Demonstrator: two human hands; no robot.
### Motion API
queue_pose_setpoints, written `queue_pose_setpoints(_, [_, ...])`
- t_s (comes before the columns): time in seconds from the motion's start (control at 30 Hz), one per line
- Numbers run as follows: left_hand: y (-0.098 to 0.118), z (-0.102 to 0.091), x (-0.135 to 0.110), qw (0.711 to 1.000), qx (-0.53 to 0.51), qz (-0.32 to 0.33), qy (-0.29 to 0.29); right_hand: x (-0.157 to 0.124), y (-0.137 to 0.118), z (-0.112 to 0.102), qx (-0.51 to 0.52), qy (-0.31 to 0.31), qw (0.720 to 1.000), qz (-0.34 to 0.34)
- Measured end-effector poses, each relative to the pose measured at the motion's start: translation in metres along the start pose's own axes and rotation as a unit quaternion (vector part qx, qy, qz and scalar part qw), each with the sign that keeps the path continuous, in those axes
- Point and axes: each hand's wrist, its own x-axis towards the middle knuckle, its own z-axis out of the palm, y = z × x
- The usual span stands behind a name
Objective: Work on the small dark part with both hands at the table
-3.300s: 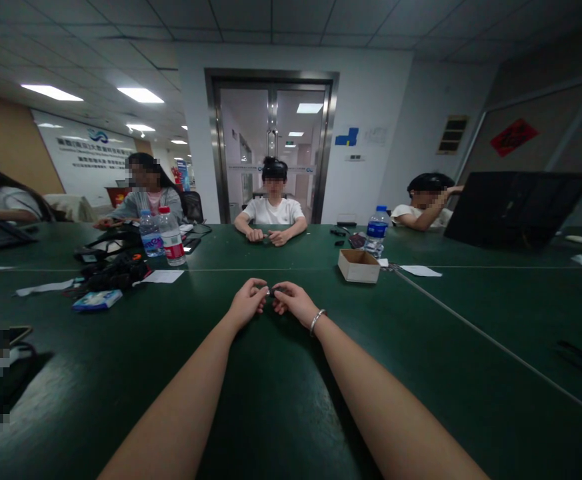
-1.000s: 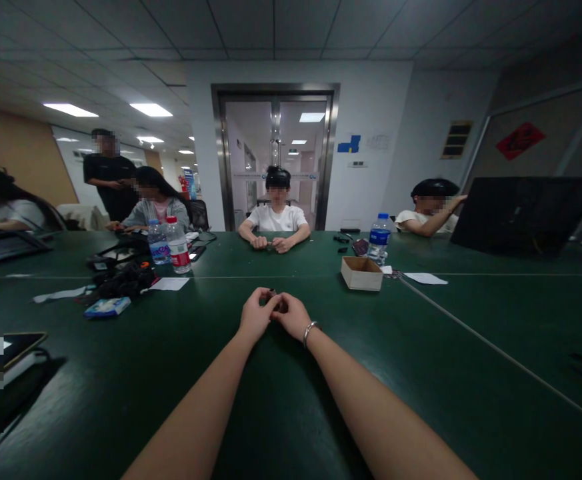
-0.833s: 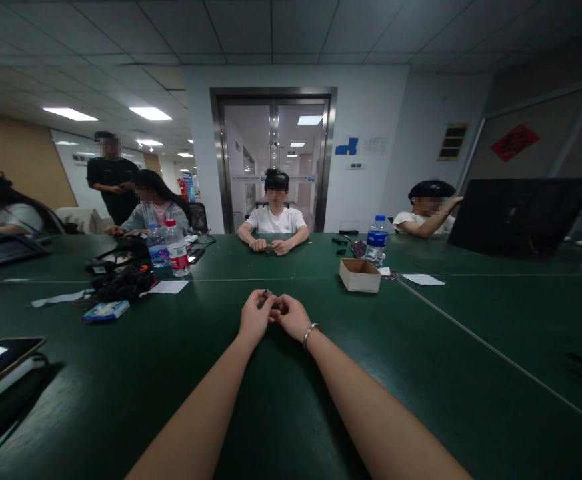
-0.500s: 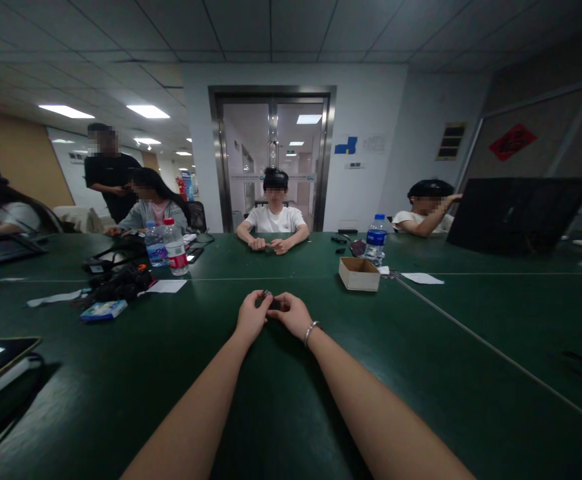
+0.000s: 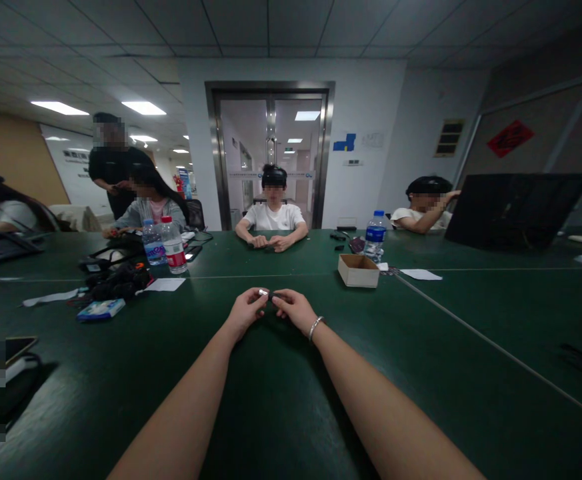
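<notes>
Over the green table [image 5: 271,400], my left hand [image 5: 245,312] and my right hand [image 5: 298,312] meet at a small black object with a shiny silver end [image 5: 269,295]. The silver end is pinched between the thumb and fingers of my left hand. My right fingertips close on its dark end. Fingers cover much of it, and its exact kind is too small to make out. A silver bracelet [image 5: 315,329] circles my right wrist.
A small open cardboard box [image 5: 359,275] and a blue-labelled bottle [image 5: 375,239] stand right of my hands. To the left are two bottles [image 5: 173,248], dark cables [image 5: 121,280] and a blue-and-white packet [image 5: 101,310]. A person [image 5: 273,217] sits opposite; a monitor [image 5: 515,210] stands far right.
My hands have moved slightly apart, the left one shifting leftward. The small object's silver end shows more clearly now, with the object lying more level between them.
</notes>
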Motion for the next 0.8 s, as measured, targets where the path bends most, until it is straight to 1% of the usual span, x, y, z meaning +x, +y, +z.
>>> queue_pose_setpoints(0.1, [0.000, -0.002, 0.001, 0.997, 0.072, 0.036, -0.017, 0.001, 0.001, -0.002, 0.036, 0.013, 0.999, 0.008])
queue_pose_setpoints(0.17, [-0.001, -0.003, 0.002, 0.990, 0.116, 0.069, -0.029, 0.002, 0.002, -0.004, 0.049, 0.010, 0.999, 0.008])
queue_pose_setpoints(0.23, [0.000, -0.004, 0.003, 0.984, 0.140, 0.102, -0.033, 0.002, 0.003, -0.005, 0.057, 0.001, 0.998, 0.009])
queue_pose_setpoints(0.3, [0.001, -0.003, 0.003, 0.983, 0.137, 0.117, -0.031, 0.002, 0.003, -0.006, 0.067, -0.007, 0.998, 0.014])
queue_pose_setpoints(0.37, [0.001, -0.001, 0.002, 0.987, 0.115, 0.106, -0.025, 0.003, 0.004, -0.007, 0.081, -0.012, 0.997, 0.018])
queue_pose_setpoints(0.47, [0.000, 0.005, 0.003, 0.996, 0.057, 0.062, 0.000, 0.002, 0.005, -0.006, 0.089, -0.015, 0.996, 0.002])
queue_pose_setpoints(0.57, [-0.002, 0.013, 0.004, 0.999, -0.028, 0.010, 0.022, 0.001, 0.006, -0.002, 0.049, -0.004, 0.998, -0.026])
queue_pose_setpoints(0.63, [-0.003, 0.019, 0.005, 0.997, -0.075, -0.015, 0.031, 0.000, 0.007, 0.002, 0.010, 0.018, 0.999, -0.027])
queue_pose_setpoints(0.7, [-0.003, 0.023, 0.006, 0.995, -0.091, -0.033, 0.032, 0.001, 0.009, 0.005, -0.021, 0.044, 0.999, -0.023])
queue_pose_setpoints(0.8, [-0.001, 0.026, 0.006, 0.997, -0.056, -0.045, 0.025, 0.002, 0.012, 0.006, -0.057, 0.061, 0.996, -0.027])
